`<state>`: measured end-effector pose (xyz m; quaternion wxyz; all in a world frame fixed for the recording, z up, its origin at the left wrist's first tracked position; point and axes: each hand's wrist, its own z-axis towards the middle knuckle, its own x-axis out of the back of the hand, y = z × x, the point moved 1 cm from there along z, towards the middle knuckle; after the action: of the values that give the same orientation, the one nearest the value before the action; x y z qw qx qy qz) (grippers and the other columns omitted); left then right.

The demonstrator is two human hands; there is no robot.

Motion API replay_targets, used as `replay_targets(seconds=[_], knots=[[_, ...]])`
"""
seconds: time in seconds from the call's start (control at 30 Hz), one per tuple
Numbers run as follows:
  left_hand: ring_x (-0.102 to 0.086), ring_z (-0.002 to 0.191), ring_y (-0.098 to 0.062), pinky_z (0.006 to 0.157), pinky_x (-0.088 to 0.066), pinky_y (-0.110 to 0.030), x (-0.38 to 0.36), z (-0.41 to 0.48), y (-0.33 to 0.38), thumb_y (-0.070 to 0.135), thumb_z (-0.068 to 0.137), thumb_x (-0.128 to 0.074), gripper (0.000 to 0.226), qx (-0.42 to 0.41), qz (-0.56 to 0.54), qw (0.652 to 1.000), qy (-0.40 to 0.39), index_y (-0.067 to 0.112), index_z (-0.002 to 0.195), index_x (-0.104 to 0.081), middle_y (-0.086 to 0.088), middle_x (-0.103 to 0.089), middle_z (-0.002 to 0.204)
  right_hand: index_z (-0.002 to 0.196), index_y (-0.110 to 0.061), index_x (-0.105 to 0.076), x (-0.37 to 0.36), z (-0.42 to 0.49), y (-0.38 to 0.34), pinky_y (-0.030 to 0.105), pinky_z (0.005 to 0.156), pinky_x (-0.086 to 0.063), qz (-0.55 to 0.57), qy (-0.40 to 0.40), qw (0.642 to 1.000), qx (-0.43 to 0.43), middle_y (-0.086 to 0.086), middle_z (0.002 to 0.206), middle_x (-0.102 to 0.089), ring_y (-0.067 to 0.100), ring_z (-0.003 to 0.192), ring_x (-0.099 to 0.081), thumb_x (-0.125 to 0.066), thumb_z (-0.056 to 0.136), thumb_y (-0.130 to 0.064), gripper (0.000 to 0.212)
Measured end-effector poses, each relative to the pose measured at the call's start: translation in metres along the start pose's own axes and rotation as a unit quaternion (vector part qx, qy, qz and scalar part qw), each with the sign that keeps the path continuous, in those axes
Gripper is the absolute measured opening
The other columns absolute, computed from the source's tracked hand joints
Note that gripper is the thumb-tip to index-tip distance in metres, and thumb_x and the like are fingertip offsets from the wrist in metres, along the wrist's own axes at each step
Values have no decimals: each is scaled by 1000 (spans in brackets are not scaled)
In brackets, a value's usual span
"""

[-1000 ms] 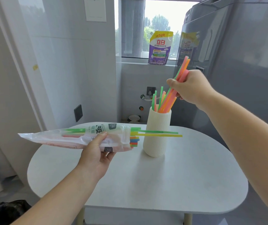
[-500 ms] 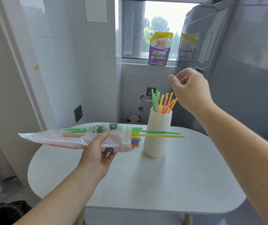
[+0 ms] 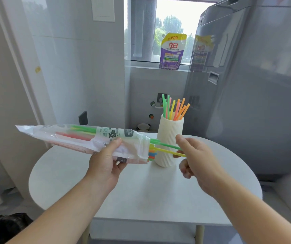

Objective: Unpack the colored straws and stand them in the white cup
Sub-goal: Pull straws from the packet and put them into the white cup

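Note:
A ribbed white cup (image 3: 169, 138) stands at the back of the white table (image 3: 158, 194). Several colored straws (image 3: 174, 108) stand in it, fanned out. My left hand (image 3: 106, 162) grips a clear plastic straw packet (image 3: 81, 138) held level above the table, its open end toward the cup. Short straw ends poke out of the opening, and a green and a yellow straw (image 3: 166, 148) stick out further, in front of the cup. My right hand (image 3: 197, 159) pinches the tips of these two straws, index finger above and thumb below.
A tall grey appliance (image 3: 247, 85) stands just right of the table. A purple detergent pouch (image 3: 173, 51) sits on the window ledge behind the cup. A black bag (image 3: 3, 228) lies on the floor at the lower left.
My right hand let a bunch of straws drop into the cup, then came down and left to the two straws poking from the packet. The left hand and packet hardly moved.

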<state>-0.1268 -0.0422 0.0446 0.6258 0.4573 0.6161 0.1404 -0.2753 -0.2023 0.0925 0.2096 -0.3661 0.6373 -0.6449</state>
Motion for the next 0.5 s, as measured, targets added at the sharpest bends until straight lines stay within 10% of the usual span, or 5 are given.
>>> replay_targets(seconds=[0.5], knots=[[-72, 87, -15, 54, -55, -28, -12, -21, -7, 11, 89, -72, 31, -52, 85, 992, -71, 24, 117, -67, 4, -76, 97, 92, -9, -79, -7, -1, 19, 25, 48, -33, 147, -75, 985, -46, 9, 84, -62, 14, 53, -37, -73, 90, -17, 10]])
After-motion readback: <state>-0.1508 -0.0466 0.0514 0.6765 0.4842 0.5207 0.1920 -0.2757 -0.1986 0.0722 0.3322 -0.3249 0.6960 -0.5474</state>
